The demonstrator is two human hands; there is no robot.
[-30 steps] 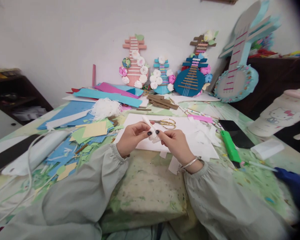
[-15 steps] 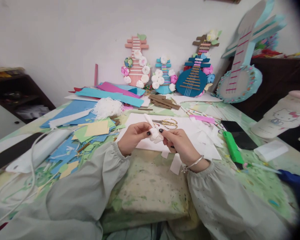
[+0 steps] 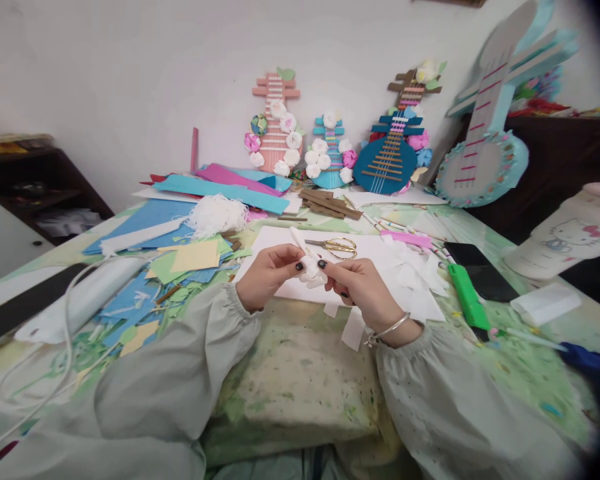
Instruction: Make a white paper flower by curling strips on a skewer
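A small white paper flower (image 3: 311, 268) is pinched between my two hands above the near edge of a white sheet (image 3: 290, 288). My left hand (image 3: 269, 275) grips its left side with thumb and fingers. On the other side, my right hand (image 3: 367, 287) holds it between thumb and fingertips, the other fingers curled in. A white strip rises from the flower's top. Just behind it lie gold-handled scissors (image 3: 341, 247) on the sheet. Small white paper pieces (image 3: 353, 329) are below my right hand.
Coloured paper scraps (image 3: 180, 293) and white shredded paper (image 3: 217, 216) lie left. A green box cutter (image 3: 467, 297), black phone (image 3: 481, 271) and cup (image 3: 565, 230) are right. Decorated paper instruments (image 3: 387, 160) lean on the wall. A white cable (image 3: 66, 320) crosses the left side.
The whole view has shifted slightly, so things appear a little farther right. Both hands keep their pinch on the flower, with only slight finger movement.
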